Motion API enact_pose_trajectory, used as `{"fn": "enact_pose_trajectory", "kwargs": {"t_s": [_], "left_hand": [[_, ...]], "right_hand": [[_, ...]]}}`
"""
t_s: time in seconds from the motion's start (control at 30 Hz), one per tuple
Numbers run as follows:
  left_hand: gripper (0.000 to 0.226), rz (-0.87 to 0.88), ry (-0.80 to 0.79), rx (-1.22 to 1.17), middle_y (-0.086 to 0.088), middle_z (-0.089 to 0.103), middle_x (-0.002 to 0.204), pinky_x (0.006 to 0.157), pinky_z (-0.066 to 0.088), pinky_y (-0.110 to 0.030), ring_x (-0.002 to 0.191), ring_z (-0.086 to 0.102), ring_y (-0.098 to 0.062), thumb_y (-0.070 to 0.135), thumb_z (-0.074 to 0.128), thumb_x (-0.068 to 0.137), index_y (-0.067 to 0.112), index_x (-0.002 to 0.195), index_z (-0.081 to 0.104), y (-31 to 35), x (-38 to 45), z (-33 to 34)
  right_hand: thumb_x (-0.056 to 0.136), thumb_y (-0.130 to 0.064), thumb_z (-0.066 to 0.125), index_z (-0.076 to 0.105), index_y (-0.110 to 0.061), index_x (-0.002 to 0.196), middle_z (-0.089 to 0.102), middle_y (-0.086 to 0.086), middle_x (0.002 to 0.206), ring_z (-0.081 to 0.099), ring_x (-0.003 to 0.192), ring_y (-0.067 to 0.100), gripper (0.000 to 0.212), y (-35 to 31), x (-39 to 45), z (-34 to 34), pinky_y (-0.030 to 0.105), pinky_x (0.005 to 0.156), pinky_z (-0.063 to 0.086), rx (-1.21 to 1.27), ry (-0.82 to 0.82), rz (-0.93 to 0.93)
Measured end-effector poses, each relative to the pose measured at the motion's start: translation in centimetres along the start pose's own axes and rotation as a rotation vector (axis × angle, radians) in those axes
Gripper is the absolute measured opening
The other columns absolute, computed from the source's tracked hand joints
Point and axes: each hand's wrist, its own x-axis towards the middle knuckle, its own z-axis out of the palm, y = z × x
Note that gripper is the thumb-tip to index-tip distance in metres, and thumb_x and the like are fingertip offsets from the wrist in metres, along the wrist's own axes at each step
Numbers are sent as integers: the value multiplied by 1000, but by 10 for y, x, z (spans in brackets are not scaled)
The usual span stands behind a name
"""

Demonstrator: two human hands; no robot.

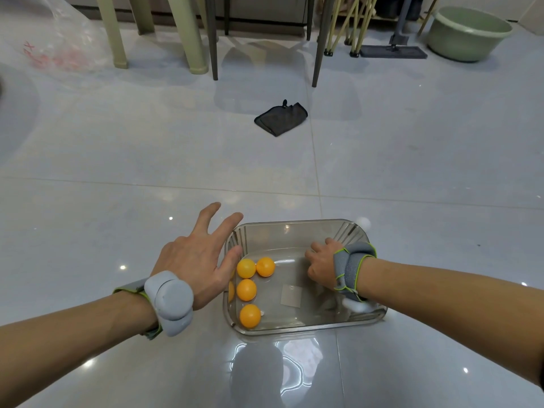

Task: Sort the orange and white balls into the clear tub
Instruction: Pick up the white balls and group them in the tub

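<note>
The clear tub (297, 328) stands on the floor in front of me. Several orange balls (246, 290) lie along its left side. A white ball (363, 222) rests on the floor just past the tub's far right corner. My left hand (200, 260) is open with its fingers spread, and the thumb touches the tub's left rim. Inside the right half of the tub my right hand (321, 265) is palm down with the fingers curled under. What those fingers hold is hidden. A pale blurred shape shows below my right wrist.
A dark mesh bag (281, 119) lies on the grey tiled floor farther ahead. Chair and table legs (213, 39) stand at the back, with a green basin (468, 32) and a flat mop (393, 50) at the far right. A plastic bag (56, 39) sits far left.
</note>
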Motion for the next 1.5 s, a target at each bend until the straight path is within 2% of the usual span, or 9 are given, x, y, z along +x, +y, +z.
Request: {"fn": "enact_pose_trajectory", "kwargs": {"t_s": [0.53, 0.7, 0.77, 0.83, 0.93, 1.03, 1.13, 1.37, 1.5], "left_hand": [[58, -5, -15, 5, 6, 7, 158, 64, 47, -36, 70, 61, -35, 62, 21, 84, 49, 140, 15, 0, 0, -1], [55, -6, -17, 13, 7, 7, 158, 64, 42, -34, 71, 60, -36, 59, 25, 88, 50, 141, 15, 1, 2, 1], [54, -6, -11, 11, 7, 8, 158, 63, 40, -33, 71, 60, -36, 59, 26, 89, 49, 140, 15, 2, 4, 3], [53, 2, -8, 8, 7, 9, 158, 62, 39, -33, 69, 57, -34, 58, 28, 89, 49, 140, 16, 3, 6, 3], [54, 9, -18, 4, 7, 8, 158, 62, 40, -33, 65, 55, -31, 58, 28, 89, 49, 141, 16, 3, 6, 4], [55, 9, -25, 2, 8, 7, 158, 60, 40, -32, 60, 50, -26, 60, 25, 88, 49, 141, 15, 1, 6, 6], [54, 6, -28, -5, 9, 7, 158, 60, 41, -33, 59, 51, -26, 61, 22, 88, 51, 140, 15, 0, 6, 8], [59, -2, -17, -21, 10, 9, 157, 60, 41, -32, 59, 52, -24, 64, 18, 83, 50, 140, 15, -4, 9, 13], [58, -12, -26, -26, 10, 9, 157, 60, 42, -33, 61, 56, -26, 65, 18, 84, 51, 140, 14, -7, 8, 14]], "right_hand": [[95, -10, 44, 64, -10, 120, 52, 14, 131, 45, 123, 32, 32, 2, -21, -39, 42, 95, 38, 7, -88, -27], [73, -34, 80, 64, -27, 113, 57, -4, 121, 53, 116, 17, 43, 48, -59, -108, 34, 95, 48, 545, -51, -47], [66, -48, 81, 68, -35, 97, 66, -18, 99, 63, 97, 2, 36, 90, -83, -131, 22, 85, 53, 777, 58, 20], [64, -58, 74, 70, -34, 86, 73, -17, 84, 67, 78, -3, 33, 131, -97, -135, 13, 72, 53, 923, 229, 162], [79, -39, 68, 71, -21, 90, 76, 0, 89, 70, 83, 21, 21, 168, -83, -90, 28, 72, 54, 965, 415, 462], [88, -24, 64, 62, -13, 117, 63, 13, 120, 61, 104, 30, 32, 159, -49, -11, 33, 88, 48, 793, 233, 650], [89, -29, 61, 47, -22, 136, 44, 14, 137, 56, 116, 33, 50, 127, -32, 40, 39, 96, 48, 774, 32, 619], [86, -10, 57, 44, -24, 139, 39, 12, 140, 50, 123, 36, 56, 108, -6, 64, 41, 96, 48, 730, -19, 531], [93, -15, 55, 49, -16, 135, 46, 16, 135, 55, 117, 36, 43, 115, -3, 61, 37, 95, 46, 692, 31, 546]]}}
